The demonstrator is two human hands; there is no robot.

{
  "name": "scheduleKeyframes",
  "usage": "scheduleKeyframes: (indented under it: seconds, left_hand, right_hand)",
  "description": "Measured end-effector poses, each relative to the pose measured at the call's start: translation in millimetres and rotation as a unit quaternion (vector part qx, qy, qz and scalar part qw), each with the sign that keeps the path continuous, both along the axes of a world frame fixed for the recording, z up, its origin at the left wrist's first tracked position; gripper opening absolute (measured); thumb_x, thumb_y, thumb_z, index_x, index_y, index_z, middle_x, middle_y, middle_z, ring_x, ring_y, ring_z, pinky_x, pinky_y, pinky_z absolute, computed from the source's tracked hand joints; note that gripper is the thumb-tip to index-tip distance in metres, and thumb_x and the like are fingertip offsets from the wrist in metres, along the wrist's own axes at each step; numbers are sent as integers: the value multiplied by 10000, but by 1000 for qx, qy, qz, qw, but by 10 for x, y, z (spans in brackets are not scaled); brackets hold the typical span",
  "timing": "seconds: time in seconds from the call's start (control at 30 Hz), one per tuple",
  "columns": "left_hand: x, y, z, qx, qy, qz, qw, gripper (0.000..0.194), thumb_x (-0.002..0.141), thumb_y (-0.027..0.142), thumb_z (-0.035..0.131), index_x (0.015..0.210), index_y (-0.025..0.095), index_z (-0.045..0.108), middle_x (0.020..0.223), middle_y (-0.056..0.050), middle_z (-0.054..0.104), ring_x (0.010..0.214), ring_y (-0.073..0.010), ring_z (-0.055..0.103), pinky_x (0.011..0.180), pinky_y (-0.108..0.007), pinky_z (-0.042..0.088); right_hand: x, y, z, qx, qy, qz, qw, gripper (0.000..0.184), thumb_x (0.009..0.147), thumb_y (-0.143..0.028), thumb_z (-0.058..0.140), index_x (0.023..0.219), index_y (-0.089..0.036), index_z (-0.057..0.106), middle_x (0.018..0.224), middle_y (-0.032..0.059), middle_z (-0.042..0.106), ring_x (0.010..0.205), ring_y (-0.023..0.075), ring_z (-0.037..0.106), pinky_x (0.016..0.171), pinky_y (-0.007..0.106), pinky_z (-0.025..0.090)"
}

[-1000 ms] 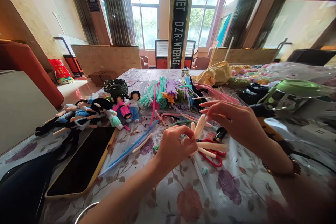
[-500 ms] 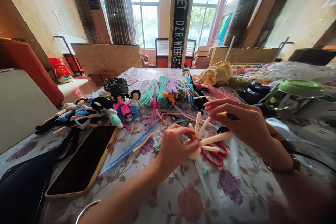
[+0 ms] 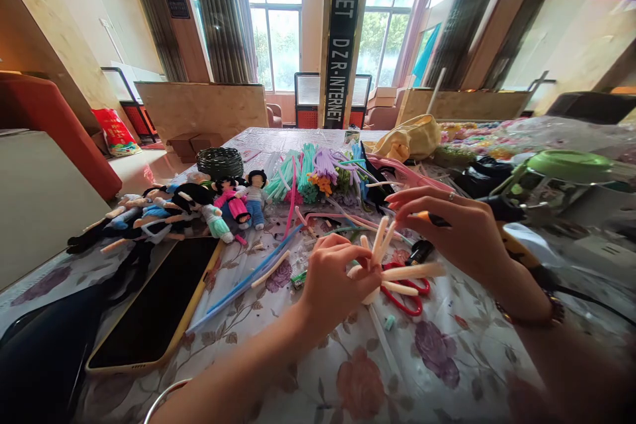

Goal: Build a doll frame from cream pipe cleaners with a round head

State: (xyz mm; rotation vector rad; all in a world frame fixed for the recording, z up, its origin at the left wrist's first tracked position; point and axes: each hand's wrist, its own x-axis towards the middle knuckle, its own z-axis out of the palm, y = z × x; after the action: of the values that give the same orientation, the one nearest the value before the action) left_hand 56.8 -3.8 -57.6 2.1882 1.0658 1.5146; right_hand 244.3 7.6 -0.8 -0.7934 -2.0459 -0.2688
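Cream pipe cleaners (image 3: pixel 410 271), bent together into a fan of several prongs, are pinched between the thumb and fingers of my left hand (image 3: pixel 338 275). A round cream piece shows just below those fingertips. My right hand (image 3: pixel 450 228) comes in from the right, its thumb and a fingertip at the top of one upright prong, the other fingers stretched out. Beneath the prongs, red-handled scissors (image 3: pixel 422 287) lie on the flowered tablecloth (image 3: pixel 358 377); their blades are hidden.
Left of my hands lie a phone (image 3: pixel 159 305) and several pipe-cleaner dolls (image 3: pixel 256 202). Bundles of coloured pipe cleaners (image 3: pixel 311 169) are behind. A coil of dark wire (image 3: pixel 219 162) stands back left. At right are a yellow-and-black corded tool (image 3: pixel 521 255) and a green-lidded container (image 3: pixel 569 165).
The upright prongs have tilted right and closer together, and the sideways prong has swung slightly lower and farther right. My left hand has shifted slightly; my right hand stays at the prong's tip.
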Motion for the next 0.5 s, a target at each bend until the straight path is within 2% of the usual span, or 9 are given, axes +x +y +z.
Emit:
scheduleKeyframes:
  seconds: [0.5]
  left_hand:
    - [-2,3,-16,72,0,4,997,125,662,129,658,736,203,726,608,8,698,629,-158,563,687,-343,502]
  right_hand:
    - [-4,11,-10,52,4,-27,998,59,797,-191,642,777,-246,652,934,-28,701,831,122,664,761,269,529]
